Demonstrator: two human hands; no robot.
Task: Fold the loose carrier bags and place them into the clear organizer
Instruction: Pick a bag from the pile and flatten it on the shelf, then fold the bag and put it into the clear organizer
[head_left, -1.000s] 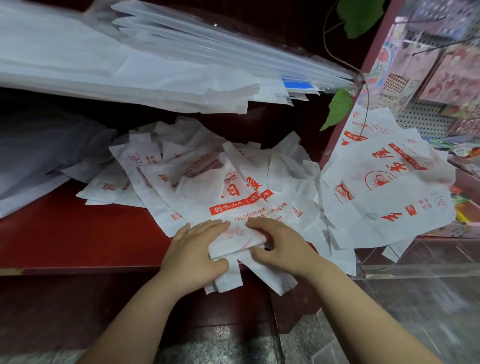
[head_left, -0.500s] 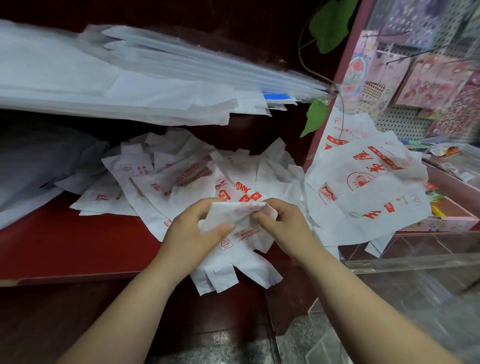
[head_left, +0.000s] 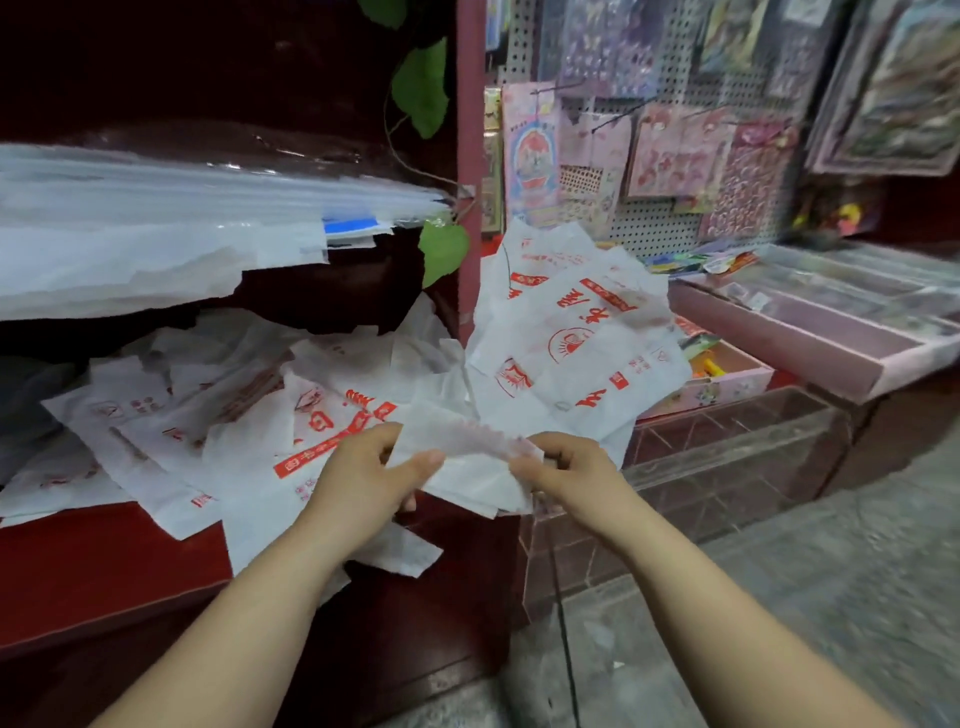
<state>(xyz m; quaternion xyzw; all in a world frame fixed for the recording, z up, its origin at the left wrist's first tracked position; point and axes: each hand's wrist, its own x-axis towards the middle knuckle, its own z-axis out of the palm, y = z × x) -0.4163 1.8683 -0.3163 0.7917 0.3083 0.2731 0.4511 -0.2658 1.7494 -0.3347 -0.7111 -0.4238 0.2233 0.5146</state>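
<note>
L hand (head_left: 363, 475) & R hand (head_left: 563, 467) pinching folded bag (head_left: 467, 467), arms extended

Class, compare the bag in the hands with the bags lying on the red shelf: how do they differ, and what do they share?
The held bag is pinched between left hand and right hand, above the shelf edge; the shelf bags lie loose on it. The held bag is folded small; the shelf bags are spread open, overlapping. Both are white and thin.

Dark red shelf (head_left: 93, 566) under a loose spread of white red-printed carrier bags (head_left: 218, 431).
</note>
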